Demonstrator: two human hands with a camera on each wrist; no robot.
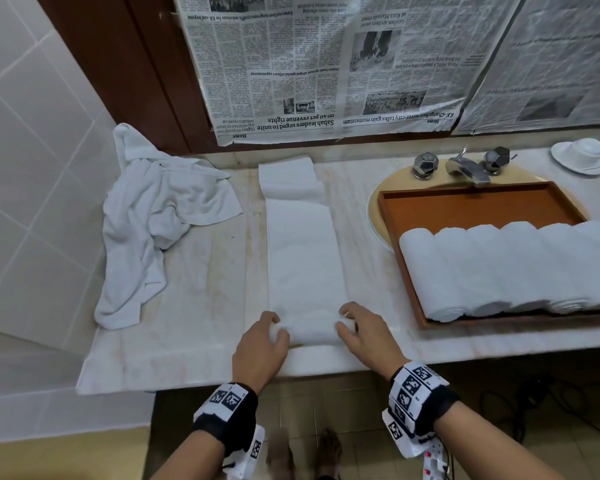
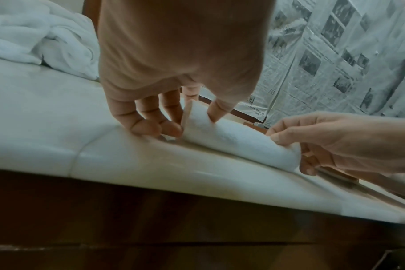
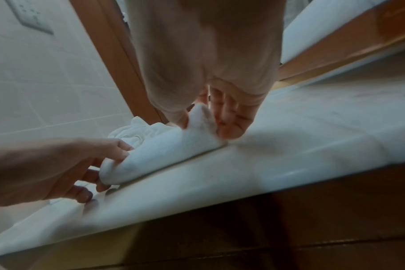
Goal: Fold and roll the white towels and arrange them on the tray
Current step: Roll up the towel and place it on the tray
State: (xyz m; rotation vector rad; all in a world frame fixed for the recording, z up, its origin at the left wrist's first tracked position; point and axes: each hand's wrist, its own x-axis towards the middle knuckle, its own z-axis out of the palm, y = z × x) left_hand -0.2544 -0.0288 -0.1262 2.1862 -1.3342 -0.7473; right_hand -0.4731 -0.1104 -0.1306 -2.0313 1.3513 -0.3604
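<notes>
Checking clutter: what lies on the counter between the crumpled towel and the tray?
Head view: the folded towel strip lies between the crumpled towel and the tray; both hands grip its rolled near end. Bare counter flanks it.

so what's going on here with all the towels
A person is rolling a folded towel on the counter. The left hand and right hand each grip one end of the roll just started at its near edge. Rolled towels already line the tray; a crumpled towel waits at the left.
</notes>
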